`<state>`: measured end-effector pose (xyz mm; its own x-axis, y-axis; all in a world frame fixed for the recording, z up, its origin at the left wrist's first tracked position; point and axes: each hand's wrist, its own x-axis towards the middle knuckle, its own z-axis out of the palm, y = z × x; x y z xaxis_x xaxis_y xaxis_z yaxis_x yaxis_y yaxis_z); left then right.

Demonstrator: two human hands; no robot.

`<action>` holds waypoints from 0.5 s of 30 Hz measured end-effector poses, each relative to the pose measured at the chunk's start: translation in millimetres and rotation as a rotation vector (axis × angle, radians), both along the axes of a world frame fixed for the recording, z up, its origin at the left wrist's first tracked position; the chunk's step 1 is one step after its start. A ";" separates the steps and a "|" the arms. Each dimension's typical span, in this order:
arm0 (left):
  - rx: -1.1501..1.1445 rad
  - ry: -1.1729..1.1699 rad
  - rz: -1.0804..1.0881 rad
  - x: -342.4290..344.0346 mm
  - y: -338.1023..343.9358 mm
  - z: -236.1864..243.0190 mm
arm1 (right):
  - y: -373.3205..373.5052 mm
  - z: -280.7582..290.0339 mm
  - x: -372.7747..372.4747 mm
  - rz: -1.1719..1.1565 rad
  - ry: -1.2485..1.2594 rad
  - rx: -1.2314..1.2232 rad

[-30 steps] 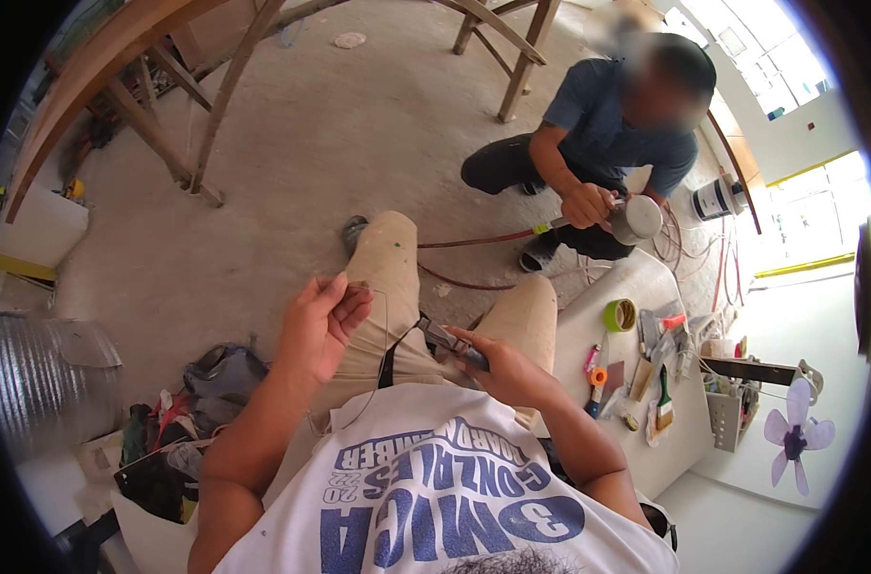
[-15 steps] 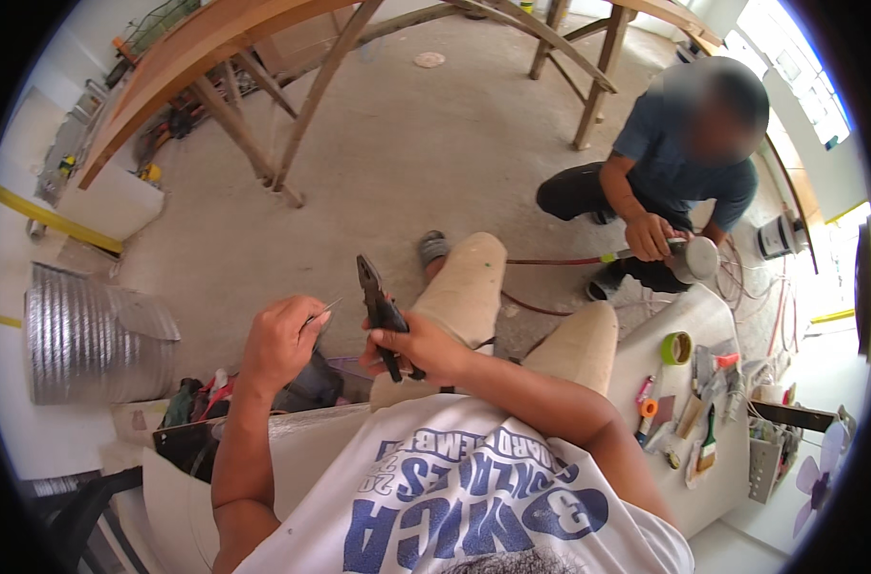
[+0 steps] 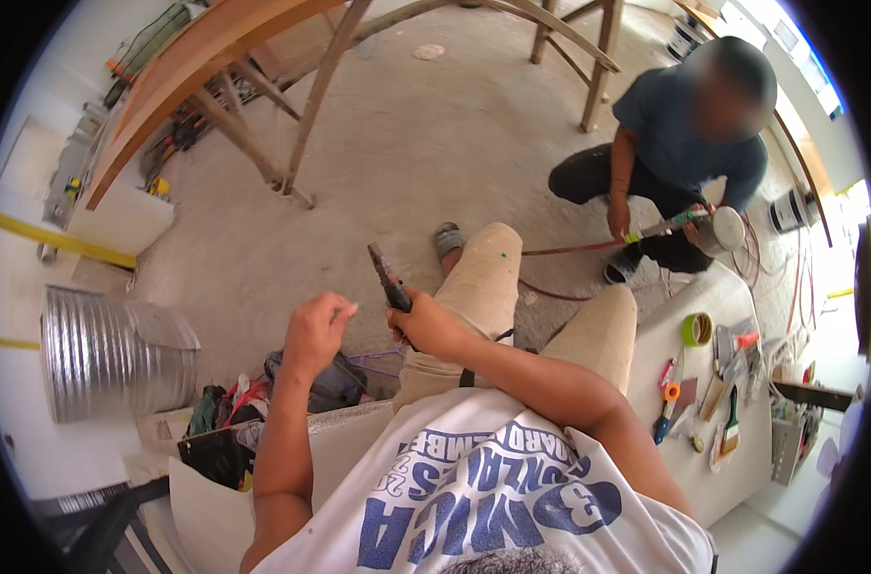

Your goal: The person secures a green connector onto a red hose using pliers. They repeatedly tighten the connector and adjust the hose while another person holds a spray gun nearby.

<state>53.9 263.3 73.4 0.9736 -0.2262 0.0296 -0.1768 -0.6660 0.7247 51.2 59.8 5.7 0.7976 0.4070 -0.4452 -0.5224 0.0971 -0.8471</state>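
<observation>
My left hand [image 3: 314,335] is raised left of my thighs, fingertips pinched round a small thin piece, too blurred to name. Just right of it, my right hand [image 3: 421,320] grips dark-handled pliers [image 3: 389,276], their jaws pointing up and away from me. I sit with my light khaki-trousered legs [image 3: 483,277] apart, my right forearm across my lap. In front of me at the right, a co-worker [image 3: 689,124] in a dark blue shirt crouches, holding a spray gun with a metal cup [image 3: 719,231] and a red hose.
A work surface [image 3: 722,469] at my right holds brushes, green tape [image 3: 696,328] and tools. A foil insulation roll [image 3: 110,354] and a pile of bags and cloth [image 3: 227,407] lie left. Wooden trestles [image 3: 301,143] stand ahead. Buckets [image 3: 786,212] stand beyond the co-worker.
My right hand and pliers have risen and moved left from between my thighs, beside my left hand. The co-worker's hand has dropped from near the cup to the hose.
</observation>
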 end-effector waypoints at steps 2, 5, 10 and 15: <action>0.373 -0.288 -0.338 3.8 -3.1 0.5 | 1.9 -4.5 -2.2 -0.033 0.037 -0.079; 0.007 0.012 0.100 -1.0 -10.4 -19.7 | 9.7 -24.3 2.2 -0.135 -0.026 -0.099; -0.769 0.444 0.477 -5.0 -3.2 -39.7 | -34.4 -6.1 0.1 -0.075 -0.303 -0.366; -1.374 0.729 0.535 -10.5 -80.3 -25.1 | -71.2 50.6 -36.6 -0.226 -0.180 -0.119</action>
